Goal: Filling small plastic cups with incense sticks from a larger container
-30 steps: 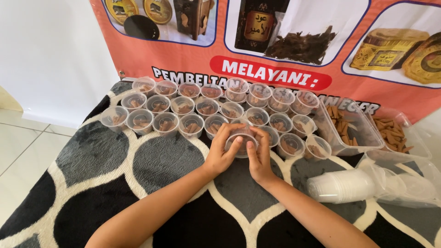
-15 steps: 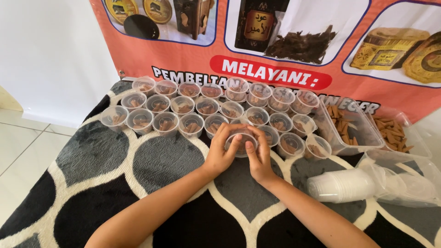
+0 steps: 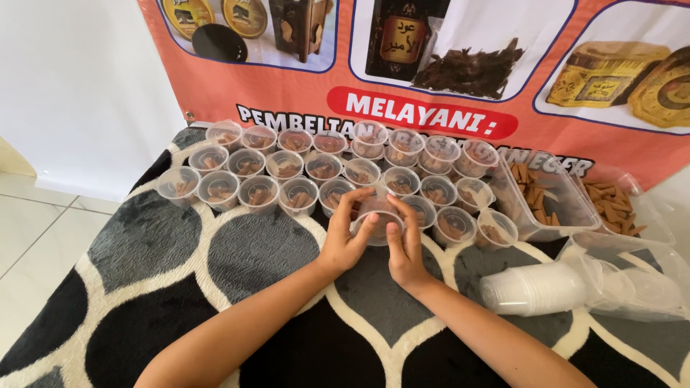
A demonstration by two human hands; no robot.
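Small round clear plastic cup with lid (image 3: 379, 218) held over the black-and-cream patterned rug (image 3: 237, 251), left hand (image 3: 345, 233) and right hand (image 3: 404, 248) closed around its sides, rows of filled lidded cups (image 3: 287, 167) just behind, rectangular clear tub of brown sticks (image 3: 543, 195) right, bagged stack of empty cups (image 3: 535, 287) nearby

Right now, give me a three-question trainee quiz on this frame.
1. True or false: both hands grip one small clear cup.
2. The stack of empty cups lies on which side of the person? A) left B) right C) behind
3. What do the rectangular tubs hold?

Key: 1 true, left hand and right hand flank it. 2 B. 3 brown stick-like pieces.
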